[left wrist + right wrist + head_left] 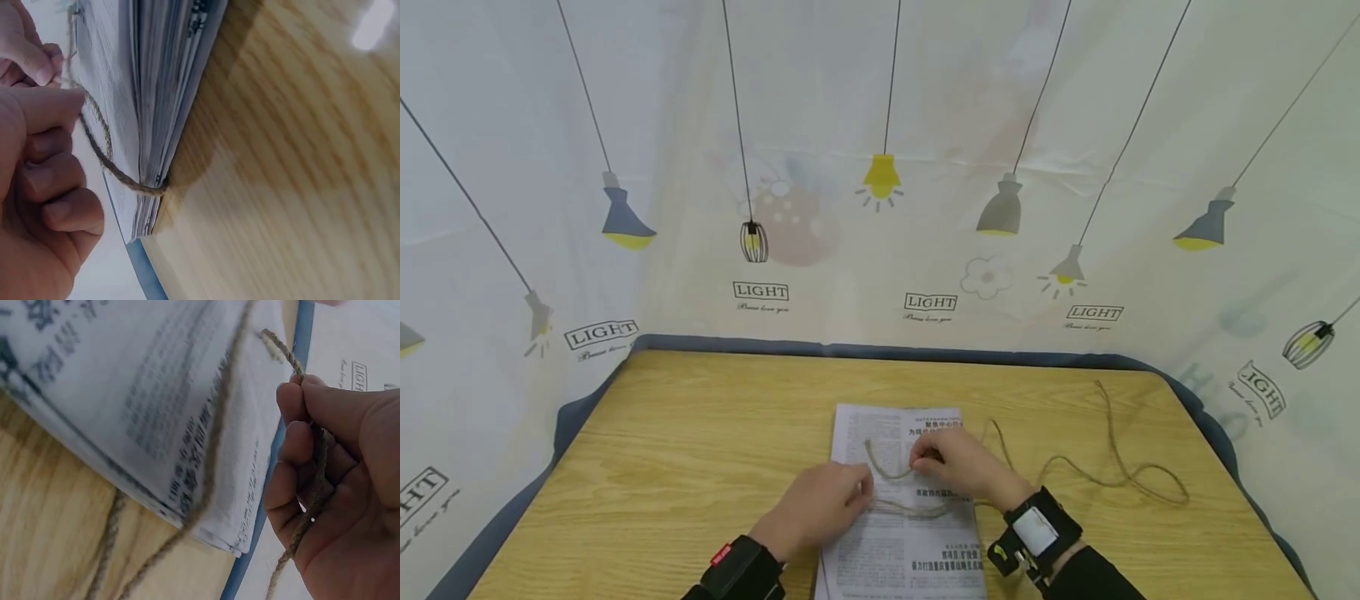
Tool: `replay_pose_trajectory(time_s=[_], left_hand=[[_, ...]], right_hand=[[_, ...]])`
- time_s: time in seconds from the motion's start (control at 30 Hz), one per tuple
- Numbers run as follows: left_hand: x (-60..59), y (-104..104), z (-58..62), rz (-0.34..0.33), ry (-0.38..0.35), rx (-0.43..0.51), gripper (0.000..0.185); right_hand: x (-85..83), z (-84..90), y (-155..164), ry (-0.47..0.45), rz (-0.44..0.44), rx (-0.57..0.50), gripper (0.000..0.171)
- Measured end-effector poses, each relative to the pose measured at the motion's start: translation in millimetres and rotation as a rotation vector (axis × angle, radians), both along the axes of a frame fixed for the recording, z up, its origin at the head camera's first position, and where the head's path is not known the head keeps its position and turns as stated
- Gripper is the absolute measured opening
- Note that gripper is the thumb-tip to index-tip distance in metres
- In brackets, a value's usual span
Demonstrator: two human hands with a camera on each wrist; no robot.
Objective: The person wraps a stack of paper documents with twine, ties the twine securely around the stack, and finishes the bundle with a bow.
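Observation:
A folded newspaper stack [917, 546] lies on the table, with brown twine [917, 510] crossing its top. In the head view my left hand [820, 504] is over the stack's left edge. Its thumb and index finger pinch the twine, which runs round the paper edge in the left wrist view; the other fingers are curled. Above the paper, my right hand [966, 462] pinches a length of twine [319, 450] between thumb and index finger. A short end of it sticks out past the fingertips, and the rest passes across the palm.
The wooden table [700, 417] extends on both sides of the stack. Loose twine [1123, 479] trails in curves over its right part. Behind the table hangs a pale cloth [820, 308] printed with lamps, and a dark blue border follows the table's edge.

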State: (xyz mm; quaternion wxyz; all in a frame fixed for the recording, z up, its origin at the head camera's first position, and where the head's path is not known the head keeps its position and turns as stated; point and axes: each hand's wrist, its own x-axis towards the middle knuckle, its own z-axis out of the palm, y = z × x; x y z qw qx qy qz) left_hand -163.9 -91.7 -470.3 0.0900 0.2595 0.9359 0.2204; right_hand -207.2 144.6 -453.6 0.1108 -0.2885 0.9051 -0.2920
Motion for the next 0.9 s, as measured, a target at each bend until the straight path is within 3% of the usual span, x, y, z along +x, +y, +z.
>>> replay_pose_trajectory(time_s=[0.43, 0.73, 0.9], left_hand=[[3.0, 2, -3.5, 0.054, 0.058, 0.05, 0.006], [5.1, 12, -6.8, 0.044, 0.128, 0.035, 0.012], [10.4, 21, -6.3, 0.008, 0.15, 0.038, 0.029]], right_hand=[[3.6, -17.4, -19, -0.128, 0.104, 0.009, 0.011], [5.1, -20.9, -22, -0.075, 0.102, 0.023, 0.01], [7.6, -21.2, -23, -0.061, 0.08, 0.025, 0.007]])
